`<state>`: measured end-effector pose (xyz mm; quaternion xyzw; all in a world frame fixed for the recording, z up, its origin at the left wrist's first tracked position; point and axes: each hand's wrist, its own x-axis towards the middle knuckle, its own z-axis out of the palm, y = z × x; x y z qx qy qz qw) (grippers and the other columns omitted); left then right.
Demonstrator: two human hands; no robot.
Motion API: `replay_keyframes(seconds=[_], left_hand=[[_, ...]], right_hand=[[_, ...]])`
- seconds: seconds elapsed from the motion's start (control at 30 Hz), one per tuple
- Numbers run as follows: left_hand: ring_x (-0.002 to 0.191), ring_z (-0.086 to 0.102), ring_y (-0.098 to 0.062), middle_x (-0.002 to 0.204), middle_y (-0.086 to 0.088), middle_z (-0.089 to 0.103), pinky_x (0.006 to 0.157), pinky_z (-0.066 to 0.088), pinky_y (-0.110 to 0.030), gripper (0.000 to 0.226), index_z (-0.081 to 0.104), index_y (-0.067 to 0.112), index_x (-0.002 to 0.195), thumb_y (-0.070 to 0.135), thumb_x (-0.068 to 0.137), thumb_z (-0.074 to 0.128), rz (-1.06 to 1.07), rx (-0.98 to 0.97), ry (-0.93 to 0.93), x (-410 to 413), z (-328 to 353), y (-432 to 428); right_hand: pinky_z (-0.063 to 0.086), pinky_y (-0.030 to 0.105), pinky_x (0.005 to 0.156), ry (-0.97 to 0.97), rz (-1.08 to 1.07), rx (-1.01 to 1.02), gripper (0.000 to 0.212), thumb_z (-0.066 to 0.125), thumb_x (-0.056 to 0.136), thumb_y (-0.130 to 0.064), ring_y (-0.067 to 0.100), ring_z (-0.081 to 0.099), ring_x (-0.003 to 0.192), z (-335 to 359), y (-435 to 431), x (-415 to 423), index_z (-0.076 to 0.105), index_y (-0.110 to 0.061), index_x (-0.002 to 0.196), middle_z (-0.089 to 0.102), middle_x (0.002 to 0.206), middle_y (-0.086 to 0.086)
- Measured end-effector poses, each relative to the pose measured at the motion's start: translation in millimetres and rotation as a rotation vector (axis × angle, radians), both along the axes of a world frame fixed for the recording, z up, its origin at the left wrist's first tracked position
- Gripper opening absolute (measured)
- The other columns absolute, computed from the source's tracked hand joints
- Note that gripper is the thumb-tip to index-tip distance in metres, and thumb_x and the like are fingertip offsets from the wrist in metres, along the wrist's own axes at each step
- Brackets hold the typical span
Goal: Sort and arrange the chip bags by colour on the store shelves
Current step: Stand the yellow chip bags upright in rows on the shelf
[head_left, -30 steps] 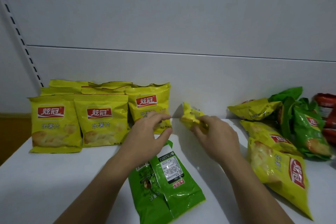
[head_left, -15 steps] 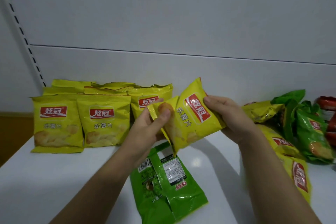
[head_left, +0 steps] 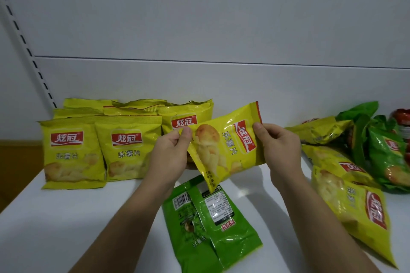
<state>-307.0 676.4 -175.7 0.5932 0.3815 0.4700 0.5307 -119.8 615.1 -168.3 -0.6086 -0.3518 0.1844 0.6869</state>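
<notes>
— Where is the bag that the person is handling?

— The yellow bag [head_left: 224, 148] is held in the air above the white shelf [head_left: 66, 217], near the middle of the view. It is turned on its side, printed front toward the person, with its red-edged top seam pointing to about one o'clock.

— And the hands?

— Both grip it. The left hand [head_left: 170, 153] pinches the bag's bottom end at its nine o'clock, thumb on the front. The right hand [head_left: 279, 148] pinches the top end at three o'clock, thumb on the front and fingers curled behind. The hands are apart, with the bag spanning the gap between them.

— What lies around it?

— At nine o'clock from it, standing yellow bags [head_left: 73, 153] are lined up upright before the back wall [head_left: 221, 84], fronts forward, packed against one another in more than one row. At six o'clock a green bag [head_left: 210, 224] lies flat on the shelf, back side up, with its barcode and label showing. The held bag's lower corner hangs over it; whether they touch cannot be told.

— And to the right?

— From three to four o'clock there is a loose heap. Lying yellow bags [head_left: 355, 204] are nearest the person, crumpled green bags [head_left: 386, 155] lie behind them, and a red bag [head_left: 402, 117] is cut off by the frame edge. A slotted rail [head_left: 33, 60] runs up the wall at ten o'clock.
</notes>
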Motion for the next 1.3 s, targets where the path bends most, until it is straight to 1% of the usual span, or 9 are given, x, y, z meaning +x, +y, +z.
replay_keyframes(seconds=[0.13, 0.23, 0.4, 0.57, 0.7, 0.83, 0.97, 1.13, 1.3], left_hand=[[0.077, 0.071, -0.033, 0.080, -0.016, 0.073, 0.065, 0.060, -0.038, 0.029, 0.072, 0.008, 0.088, 0.025, 0.097, 0.050, -0.166, 0.070, 0.007, -1, 4, -5], [0.082, 0.071, -0.025, 0.086, -0.009, 0.074, 0.066, 0.056, -0.025, 0.015, 0.072, 0.012, 0.096, 0.014, 0.092, 0.058, -0.302, 0.158, 0.032, -10, 9, -6], [0.097, 0.065, -0.005, 0.104, 0.015, 0.069, 0.078, 0.055, -0.023, 0.047, 0.064, 0.034, 0.114, 0.051, 0.072, 0.075, -0.249, 0.319, 0.218, -20, 12, -1], [0.083, 0.061, 0.000, 0.088, 0.020, 0.068, 0.070, 0.051, -0.018, 0.028, 0.068, 0.041, 0.093, 0.055, 0.068, 0.067, -0.167, 0.435, 0.338, -12, 14, -12], [0.072, 0.068, -0.005, 0.081, 0.010, 0.073, 0.062, 0.054, -0.020, 0.015, 0.069, 0.023, 0.089, 0.032, 0.077, 0.072, 0.034, 0.346, 0.084, -17, 19, -5], [0.078, 0.071, -0.007, 0.085, 0.010, 0.074, 0.064, 0.056, -0.020, 0.020, 0.067, 0.021, 0.091, 0.033, 0.075, 0.070, 0.060, 0.282, 0.020, -20, 19, 2], [0.079, 0.064, 0.001, 0.081, 0.016, 0.069, 0.062, 0.052, -0.016, 0.023, 0.065, 0.032, 0.091, 0.047, 0.074, 0.067, 0.210, 0.388, 0.128, -21, 20, 2], [0.076, 0.058, -0.011, 0.083, 0.015, 0.063, 0.060, 0.049, -0.028, 0.016, 0.063, 0.026, 0.098, 0.027, 0.085, 0.071, 0.537, 0.567, 0.121, -49, 26, 18], [0.069, 0.056, -0.008, 0.074, 0.013, 0.061, 0.064, 0.053, -0.038, 0.010, 0.063, 0.029, 0.086, 0.028, 0.081, 0.072, 0.394, 0.499, 0.374, -35, 15, 14]], right_hand=[[0.055, 0.030, 0.064, 0.016, -0.076, 0.098, 0.017, 0.068, 0.089, -0.020, 0.007, 0.067, 0.064, 3, -5, 4, 0.071, -0.027, 0.073, 0.072, 0.067, -0.011], [0.055, 0.025, 0.063, -0.112, -0.087, 0.189, 0.016, 0.067, 0.090, -0.019, 0.006, 0.068, 0.067, 6, -10, 7, 0.071, -0.030, 0.079, 0.072, 0.071, -0.013], [0.054, 0.020, 0.063, -0.270, 0.126, 0.241, 0.018, 0.069, 0.083, -0.011, 0.007, 0.069, 0.071, 10, -15, 2, 0.071, -0.029, 0.083, 0.072, 0.076, -0.014], [0.055, 0.022, 0.062, -0.157, 0.213, 0.324, 0.016, 0.073, 0.076, -0.024, 0.011, 0.069, 0.072, 10, -15, -8, 0.074, -0.027, 0.091, 0.072, 0.076, -0.006], [0.056, 0.030, 0.071, -0.102, 0.261, 0.116, 0.045, 0.073, 0.074, -0.041, 0.016, 0.066, 0.085, 2, -6, -1, 0.061, -0.027, 0.115, 0.067, 0.089, -0.004], [0.053, 0.035, 0.071, -0.127, 0.535, -0.089, 0.041, 0.076, 0.073, -0.031, 0.027, 0.065, 0.085, -12, -2, -8, 0.064, -0.021, 0.111, 0.071, 0.096, 0.006], [0.054, 0.040, 0.069, -0.277, 0.403, -0.083, 0.023, 0.076, 0.080, -0.026, 0.029, 0.065, 0.081, -20, 3, -19, 0.067, -0.027, 0.102, 0.072, 0.093, -0.003], [0.056, 0.039, 0.074, -0.275, 0.331, -0.224, 0.021, 0.078, 0.079, -0.023, 0.019, 0.068, 0.078, -30, 8, -10, 0.069, -0.026, 0.097, 0.073, 0.089, -0.006], [0.054, 0.031, 0.074, -0.452, 0.338, -0.408, 0.023, 0.081, 0.073, -0.032, 0.006, 0.066, 0.075, -42, 19, -21, 0.068, -0.029, 0.091, 0.071, 0.083, -0.008]])
